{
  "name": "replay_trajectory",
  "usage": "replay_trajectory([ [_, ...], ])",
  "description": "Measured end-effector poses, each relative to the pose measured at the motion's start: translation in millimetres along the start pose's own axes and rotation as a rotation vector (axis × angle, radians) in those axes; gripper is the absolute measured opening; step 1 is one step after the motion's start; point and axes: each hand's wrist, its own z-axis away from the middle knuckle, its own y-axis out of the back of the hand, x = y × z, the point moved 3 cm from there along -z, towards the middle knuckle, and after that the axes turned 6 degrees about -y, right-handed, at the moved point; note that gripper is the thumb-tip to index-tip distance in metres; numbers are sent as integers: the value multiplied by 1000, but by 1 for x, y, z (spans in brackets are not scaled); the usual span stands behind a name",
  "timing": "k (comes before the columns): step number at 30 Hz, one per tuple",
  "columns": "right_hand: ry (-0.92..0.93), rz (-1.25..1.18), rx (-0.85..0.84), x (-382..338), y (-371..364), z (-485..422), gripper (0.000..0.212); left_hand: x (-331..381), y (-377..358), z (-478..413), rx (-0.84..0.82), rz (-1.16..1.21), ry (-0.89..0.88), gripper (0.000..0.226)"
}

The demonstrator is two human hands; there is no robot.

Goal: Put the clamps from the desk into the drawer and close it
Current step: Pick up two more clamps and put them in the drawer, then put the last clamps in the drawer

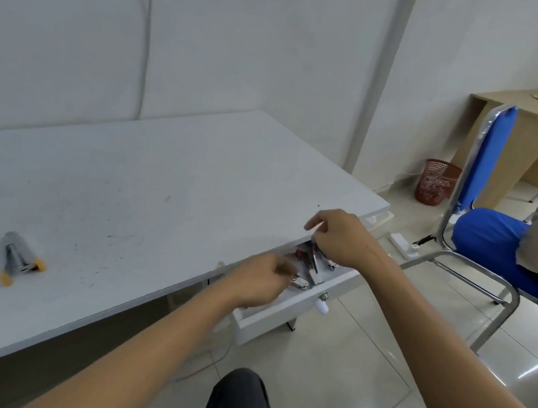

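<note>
The white drawer [283, 313] under the desk's right front corner is pulled out, and several clamps lie inside it. My right hand [339, 238] reaches in from above, its fingers pinched on a dark clamp with red grips [313, 260]. Blurred by motion, my left hand [260, 284] is over the drawer's left part, its fingers curled around a small silver clamp [300, 281] that sticks out at the fingertips. One metal clamp with orange tips [19, 258] lies on the white desk [159, 188] at the far left.
The drawer front carries a white knob [322, 306]. A blue chair [484, 234] with someone seated stands to the right, with a red waste basket [436, 182] and a wooden desk [529, 136] behind it. My knee [239, 403] is below the drawer.
</note>
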Motion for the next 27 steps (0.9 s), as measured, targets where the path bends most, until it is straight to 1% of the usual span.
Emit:
replay_trajectory([
  [1,25,-42,-7,-13,-5,2,33,-2,10,11,42,18,-8,29],
  [3,82,-120,-35,-42,-19,7,30,-9,35,36,168,38,-29,28],
  [8,189,-248,-159,-127,-71,25,25,-46,104,100,539,52,-49,26],
  [12,301,-246,-287,-189,-126,43,26,-94,154,159,840,45,46,28],
  [14,351,-195,-345,-219,-156,52,30,-119,171,187,935,41,113,31],
  [15,374,-168,-358,-233,-171,56,33,-131,177,200,960,43,145,32],
  [17,415,-139,-350,-266,-199,65,47,-153,189,224,990,48,198,33],
  [19,453,-118,-303,-297,-222,72,61,-168,197,242,1006,51,243,31],
  [20,480,-71,-263,-309,-231,75,64,-174,200,247,1009,54,259,30],
  [21,517,8,-211,-320,-240,79,64,-179,202,253,1007,57,275,29],
  [23,592,176,-106,-330,-251,82,56,-186,203,258,972,56,312,27],
  [25,652,273,-4,-329,-257,81,50,-189,202,259,917,30,341,28],
  [27,674,311,64,-320,-256,80,59,-188,198,255,867,-24,349,32],
])
